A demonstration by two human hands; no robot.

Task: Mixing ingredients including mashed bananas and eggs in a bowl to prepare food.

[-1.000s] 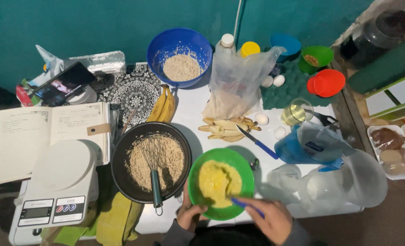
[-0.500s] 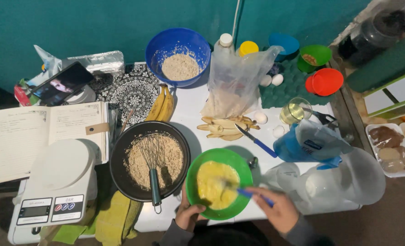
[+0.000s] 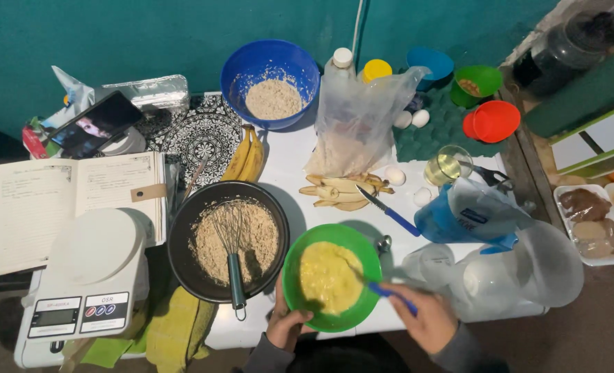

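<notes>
Crowding green bowl (image 3: 332, 276): black pan (image 3: 227, 242).

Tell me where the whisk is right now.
In the head view, the whisk lies in the black pan of oats at lower centre, just left of the green bowl, untouched by either hand.

From my remote view I count: two green bowls, one (image 3: 332, 278) at lower centre, one (image 3: 482, 83) at upper right; two blue bowls (image 3: 270, 83) (image 3: 431, 63) along the top; one black pan (image 3: 227, 240); one whisk (image 3: 232, 249); one kitchen scale (image 3: 86, 283); one open notebook (image 3: 68, 204); one blue-handled knife (image 3: 388, 211); one phone (image 3: 94, 125); two hands at the bottom edge.
</notes>
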